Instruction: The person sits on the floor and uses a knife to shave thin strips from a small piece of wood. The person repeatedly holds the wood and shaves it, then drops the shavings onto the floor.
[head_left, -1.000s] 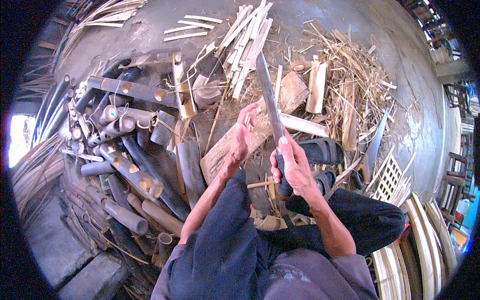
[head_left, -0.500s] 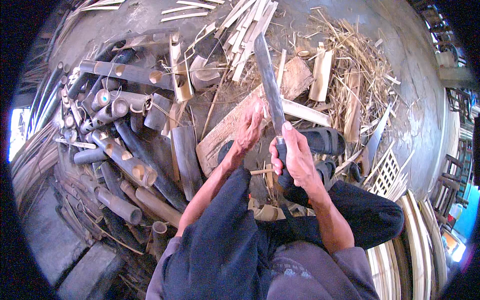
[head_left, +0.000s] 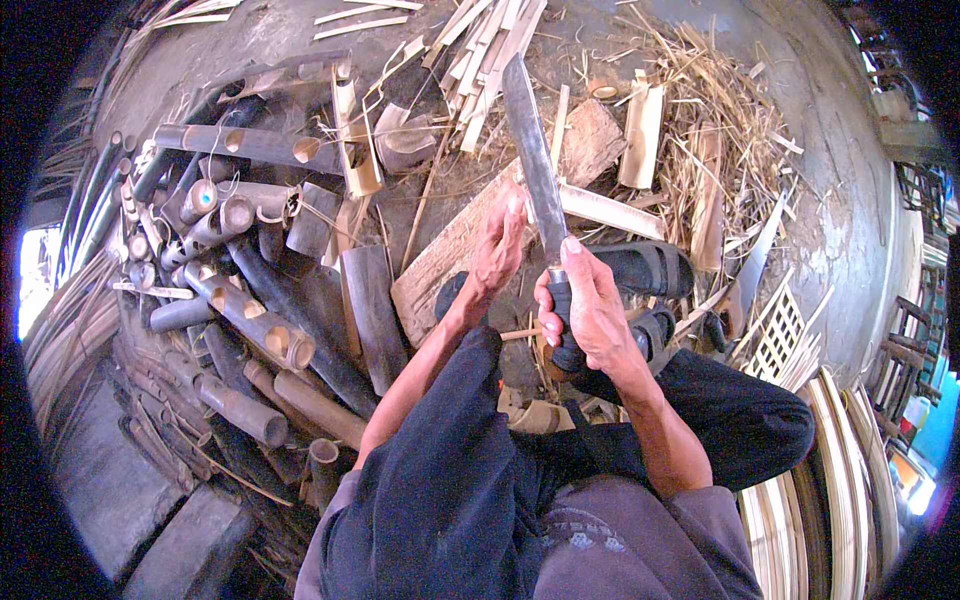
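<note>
Long, grey-bladed, black-handled knife (head_left: 538, 155) pointed to twelve o'clock over littered grey floor (head_left: 830, 210); right hand (head_left: 593, 312) clenched it, left hand (head_left: 497, 242) unclear in grip

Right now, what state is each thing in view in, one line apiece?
Knife: unsheathed, tip pointing forward
Right hand: closed around the knife's handle
Left hand: near the blade, grip unclear
Plank: rough-surfaced
Bamboo tubes: cut, piled
Pale strips: split, piled loosely
Shavings: loose, heaped
Lattice: woven, ends loose
Saw: blade uncovered
</note>
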